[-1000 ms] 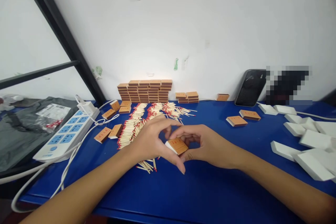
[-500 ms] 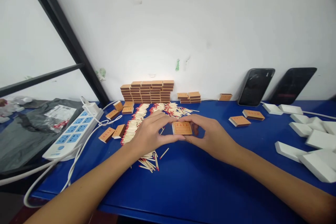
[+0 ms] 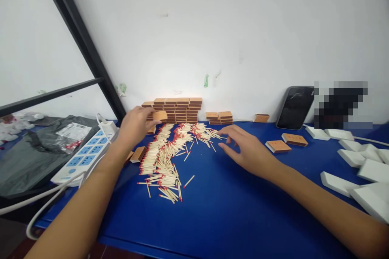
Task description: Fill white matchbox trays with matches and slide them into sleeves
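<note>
My left hand (image 3: 133,126) is stretched toward the back left and pinches an orange matchbox (image 3: 160,115), held just in front of the stacked wall of orange matchboxes (image 3: 178,109) against the wall. My right hand (image 3: 244,149) hovers low over the blue table (image 3: 231,210) with fingers spread and nothing in it, its fingertips close to the right edge of the heap of red-tipped matches (image 3: 168,149). Two loose matchboxes (image 3: 287,142) lie just to the right of that hand.
A white power strip (image 3: 83,156) with cables lies at the left beside a grey plastic bag (image 3: 33,149). A small matchbox stack (image 3: 219,117) and a single box (image 3: 261,118) sit at the back. White inner trays (image 3: 358,170) crowd the right; a dark phone (image 3: 294,107) leans on the wall.
Both hands held the matchbox together at the centre. The left hand has now carried it back-left to the stack, and the right hand has let go and opened.
</note>
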Demonstrator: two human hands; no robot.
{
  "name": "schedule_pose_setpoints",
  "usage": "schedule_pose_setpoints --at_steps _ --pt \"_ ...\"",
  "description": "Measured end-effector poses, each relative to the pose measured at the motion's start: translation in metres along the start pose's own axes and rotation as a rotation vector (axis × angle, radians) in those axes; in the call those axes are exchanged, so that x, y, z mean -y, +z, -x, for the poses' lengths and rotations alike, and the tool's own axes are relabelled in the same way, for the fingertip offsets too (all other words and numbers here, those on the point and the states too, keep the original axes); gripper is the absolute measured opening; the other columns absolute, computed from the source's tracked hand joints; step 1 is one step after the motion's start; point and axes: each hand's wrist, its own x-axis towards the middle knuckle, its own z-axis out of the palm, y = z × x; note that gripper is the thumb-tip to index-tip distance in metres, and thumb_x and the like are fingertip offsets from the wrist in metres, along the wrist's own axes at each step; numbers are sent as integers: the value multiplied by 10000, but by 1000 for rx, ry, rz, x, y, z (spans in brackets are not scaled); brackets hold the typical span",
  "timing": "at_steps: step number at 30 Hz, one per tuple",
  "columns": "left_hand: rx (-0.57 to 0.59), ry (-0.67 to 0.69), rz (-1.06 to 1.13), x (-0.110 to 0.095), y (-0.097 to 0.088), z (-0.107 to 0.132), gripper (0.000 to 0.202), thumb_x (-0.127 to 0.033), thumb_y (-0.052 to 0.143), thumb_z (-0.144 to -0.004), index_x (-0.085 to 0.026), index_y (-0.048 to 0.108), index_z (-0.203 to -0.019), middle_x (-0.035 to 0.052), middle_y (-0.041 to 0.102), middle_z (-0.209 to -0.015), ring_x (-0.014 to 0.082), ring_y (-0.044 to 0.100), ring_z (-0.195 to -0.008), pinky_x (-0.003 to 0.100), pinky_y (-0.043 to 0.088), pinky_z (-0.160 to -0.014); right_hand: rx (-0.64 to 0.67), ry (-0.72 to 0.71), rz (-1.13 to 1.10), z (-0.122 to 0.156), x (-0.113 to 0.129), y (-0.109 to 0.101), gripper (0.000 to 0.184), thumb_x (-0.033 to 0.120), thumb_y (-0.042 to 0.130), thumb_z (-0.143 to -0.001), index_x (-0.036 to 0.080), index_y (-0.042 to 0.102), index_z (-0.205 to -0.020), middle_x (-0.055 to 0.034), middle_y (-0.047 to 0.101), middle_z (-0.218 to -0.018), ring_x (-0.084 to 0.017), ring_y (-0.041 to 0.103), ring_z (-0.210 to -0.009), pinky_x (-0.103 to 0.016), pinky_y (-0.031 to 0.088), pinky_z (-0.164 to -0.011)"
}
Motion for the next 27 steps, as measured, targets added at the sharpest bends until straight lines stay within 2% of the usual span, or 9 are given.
schedule_pose_setpoints --at_steps 3,5,9,13,16,18,21,23,27 --pt "25 -120 -90 34 -3 0 441 -556 648 -1006 -169 769 -1179 188 767 -1119 423 633 -1155 541 508 -1003 52 5 -6 1 -4 3 178 291 565 -1034 242 678 -1163 -116 708 -1256 -215 703 -849 -427 606 -789" --pt "31 -172 -66 45 0 2 465 -588 625 -995 -179 778 -1153 180 770 -1072 427 620 -1126 548 502 -1001 81 14 -23 3 -4 4 160 286 574 -1025 239 692 -1122 -113 707 -1244 -212 698 -853 -426 605 -786" --pt "40 -182 -18 46 9 3 405 -549 644 -971 -191 787 -1097 155 778 -1042 388 624 -1071 512 509 -990 93 23 -44 3 -5 4 154 282 565 -1029 232 694 -1096 -108 700 -1224 -208 693 -879 -425 600 -810" --pt "-25 -176 29 43 11 3 350 -488 676 -961 -199 770 -1135 140 785 -1120 371 637 -1117 494 500 -1035 93 33 -35 0 -8 3 142 273 548 -1036 235 682 -1067 -104 697 -1199 -212 696 -881 -428 600 -815" --pt "-91 -198 59 47 6 0 385 -497 665 -979 -201 749 -1209 132 776 -1209 359 637 -1179 480 481 -1082 97 32 -26 0 -9 6 139 269 547 -1032 245 682 -1048 -99 700 -1192 -219 703 -881 -425 606 -803" --pt "-111 -230 75 54 1 -7 410 -505 653 -984 -181 747 -1217 146 772 -1237 367 639 -1198 486 479 -1082 106 31 -32 1 -8 8 144 258 544 -1030 249 687 -1041 -97 703 -1181 -226 713 -899 -426 610 -815" --pt "-84 -275 105 66 -8 -27 415 -517 648 -981 -157 773 -1145 163 794 -1173 372 682 -1129 488 498 -1033 122 28 -41 1 -6 10 163 244 538 -1028 249 699 -1052 -104 706 -1188 -240 725 -933 -434 613 -833" --pt "-43 -279 141 71 -12 -42 427 -541 659 -976 -156 790 -1107 152 812 -1113 340 718 -1067 448 514 -1008 130 25 -46 1 -5 12 167 235 535 -1024 249 700 -1042 -106 710 -1183 -245 728 -948 -436 614 -849" --pt "33 -276 209 75 -10 -62 461 -572 740 -937 -161 795 -1140 121 822 -1114 280 746 -1043 370 543 -976 156 10 -77 -1 -6 15 154 208 537 -1009 241 686 -991 -107 718 -1139 -251 721 -968 -441 607 -880"
